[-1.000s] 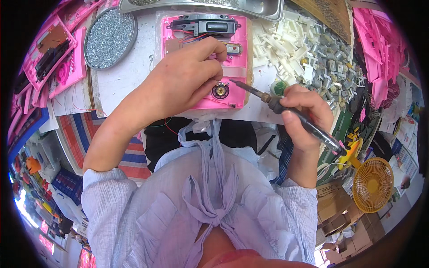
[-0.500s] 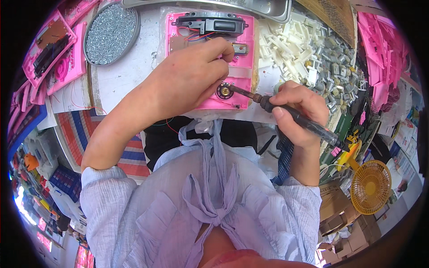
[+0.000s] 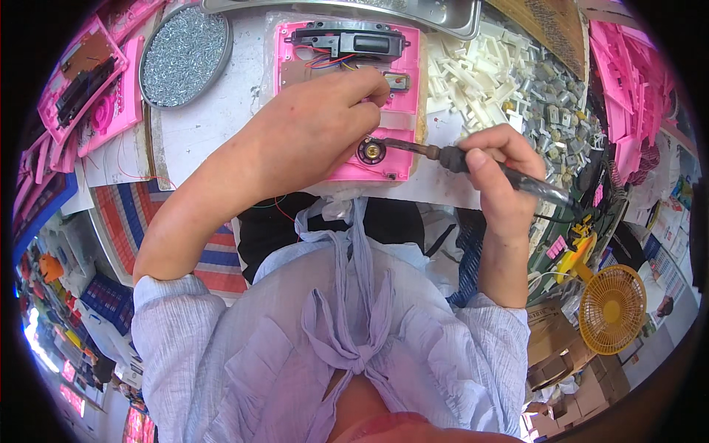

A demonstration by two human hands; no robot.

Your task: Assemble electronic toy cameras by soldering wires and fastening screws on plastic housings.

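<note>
Soldering iron [image 3: 454, 158] sits wrapped in the person's right hand [image 3: 506, 173], its tip at the upper edge of the round black speaker [image 3: 371, 152] in the near end of the open pink casing [image 3: 400, 160], though from here I cannot tell whether they touch. The left hand [image 3: 317, 122] arches over the casing's middle, fingers curled down, hiding whether it pinches anything; the casing lies on the white worktop [image 3: 199, 133] beside heaped white plastic parts [image 3: 476, 85].

The right grip [image 3: 505, 198] holds a soldering iron [image 3: 453, 158] up to a round speaker [image 3: 371, 151].
</note>
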